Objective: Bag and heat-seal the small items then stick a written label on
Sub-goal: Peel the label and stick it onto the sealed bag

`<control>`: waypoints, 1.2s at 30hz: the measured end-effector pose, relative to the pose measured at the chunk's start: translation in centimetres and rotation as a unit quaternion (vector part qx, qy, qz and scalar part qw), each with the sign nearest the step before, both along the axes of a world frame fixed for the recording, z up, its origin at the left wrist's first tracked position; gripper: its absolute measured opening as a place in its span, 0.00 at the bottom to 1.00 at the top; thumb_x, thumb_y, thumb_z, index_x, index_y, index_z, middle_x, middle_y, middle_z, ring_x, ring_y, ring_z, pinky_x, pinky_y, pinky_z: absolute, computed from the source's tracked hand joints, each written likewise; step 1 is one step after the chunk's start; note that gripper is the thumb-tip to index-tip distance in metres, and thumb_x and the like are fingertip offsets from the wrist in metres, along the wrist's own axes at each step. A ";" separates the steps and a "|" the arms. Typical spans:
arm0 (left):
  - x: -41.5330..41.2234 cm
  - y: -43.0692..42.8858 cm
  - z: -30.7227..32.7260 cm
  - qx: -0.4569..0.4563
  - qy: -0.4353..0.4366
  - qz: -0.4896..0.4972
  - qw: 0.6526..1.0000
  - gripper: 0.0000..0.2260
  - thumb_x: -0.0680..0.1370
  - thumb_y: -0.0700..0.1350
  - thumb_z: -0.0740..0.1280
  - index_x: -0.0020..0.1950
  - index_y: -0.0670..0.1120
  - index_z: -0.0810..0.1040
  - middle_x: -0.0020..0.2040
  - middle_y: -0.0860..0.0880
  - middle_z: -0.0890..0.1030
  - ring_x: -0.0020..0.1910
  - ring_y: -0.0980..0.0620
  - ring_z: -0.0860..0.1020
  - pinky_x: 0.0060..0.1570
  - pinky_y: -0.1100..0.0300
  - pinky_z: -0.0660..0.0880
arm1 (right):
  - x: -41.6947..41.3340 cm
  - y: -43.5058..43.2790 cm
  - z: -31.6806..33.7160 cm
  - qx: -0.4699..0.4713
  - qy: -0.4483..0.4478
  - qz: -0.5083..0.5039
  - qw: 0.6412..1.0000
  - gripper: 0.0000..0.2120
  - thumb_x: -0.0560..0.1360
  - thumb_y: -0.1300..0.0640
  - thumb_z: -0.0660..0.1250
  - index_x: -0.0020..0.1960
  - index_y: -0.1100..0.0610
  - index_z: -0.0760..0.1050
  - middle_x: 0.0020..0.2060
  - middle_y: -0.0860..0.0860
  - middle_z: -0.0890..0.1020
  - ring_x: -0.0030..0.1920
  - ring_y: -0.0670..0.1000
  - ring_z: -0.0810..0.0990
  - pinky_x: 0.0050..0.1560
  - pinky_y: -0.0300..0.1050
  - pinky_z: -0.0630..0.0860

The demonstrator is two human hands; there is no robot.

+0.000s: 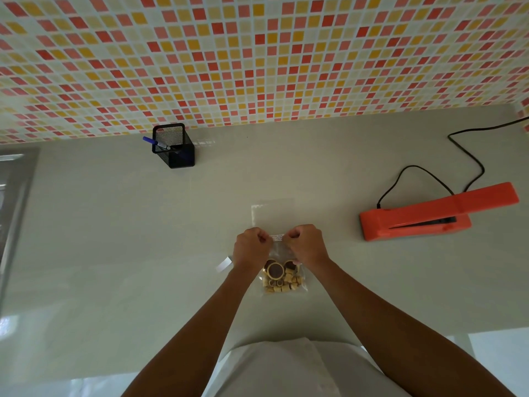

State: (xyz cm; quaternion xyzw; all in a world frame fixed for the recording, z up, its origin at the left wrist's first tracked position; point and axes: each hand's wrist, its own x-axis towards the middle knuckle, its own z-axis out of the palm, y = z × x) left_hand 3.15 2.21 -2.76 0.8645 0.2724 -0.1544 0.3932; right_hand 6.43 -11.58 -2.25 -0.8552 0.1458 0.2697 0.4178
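Observation:
A small clear plastic bag (282,277) hangs above the grey table, with several small tan rings and two brown round pieces in its bottom. My left hand (251,247) and my right hand (306,245) pinch its top edge from either side, where a white printed strip (277,238) shows between my fingers. Behind my hands a flat empty clear bag (272,212) lies on the table. The orange heat sealer (429,214) sits to the right, its arm slightly raised, with a black cord (469,156) running off to the back right.
A black mesh pen holder (174,146) with a blue pen (151,141) stands at the back left near the tiled wall. A small white strip (223,265) lies left of my left wrist. A metal sink edge (14,196) runs along the far left.

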 end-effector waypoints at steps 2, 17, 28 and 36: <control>0.1 0.0 0.0 0.003 0.000 -0.005 1.000 0.04 0.73 0.44 0.68 0.44 0.46 0.83 0.40 0.51 0.83 0.39 0.51 0.80 0.41 0.59 0.78 | 0.0 0.0 -0.2 -0.007 -0.003 0.004 1.000 0.04 0.71 0.60 0.71 0.38 0.59 0.82 0.33 0.54 0.84 0.31 0.56 0.85 0.26 0.54 0.82; 0.4 -0.2 0.2 0.032 0.010 -0.013 0.999 0.04 0.73 0.44 0.68 0.43 0.47 0.82 0.40 0.51 0.83 0.39 0.51 0.81 0.40 0.58 0.78 | 0.6 0.5 -0.9 -0.052 -0.014 0.035 0.998 0.04 0.70 0.57 0.73 0.40 0.57 0.84 0.34 0.50 0.85 0.33 0.48 0.83 0.35 0.45 0.83; 0.3 -0.3 0.2 0.031 0.021 0.002 0.999 0.02 0.72 0.46 0.69 0.40 0.49 0.80 0.38 0.51 0.83 0.38 0.51 0.81 0.39 0.58 0.79 | 0.6 0.5 -1.1 -0.071 -0.020 0.044 0.996 0.04 0.69 0.57 0.73 0.39 0.58 0.82 0.35 0.50 0.83 0.36 0.49 0.82 0.37 0.41 0.80; 0.2 0.2 0.4 0.036 0.037 0.023 0.998 0.05 0.71 0.51 0.72 0.40 0.51 0.79 0.38 0.53 0.82 0.39 0.50 0.81 0.38 0.60 0.76 | -0.4 0.5 -1.7 -0.083 -0.064 0.023 0.994 0.18 0.70 0.41 0.73 0.38 0.54 0.72 0.34 0.49 0.79 0.35 0.51 0.79 0.36 0.46 0.76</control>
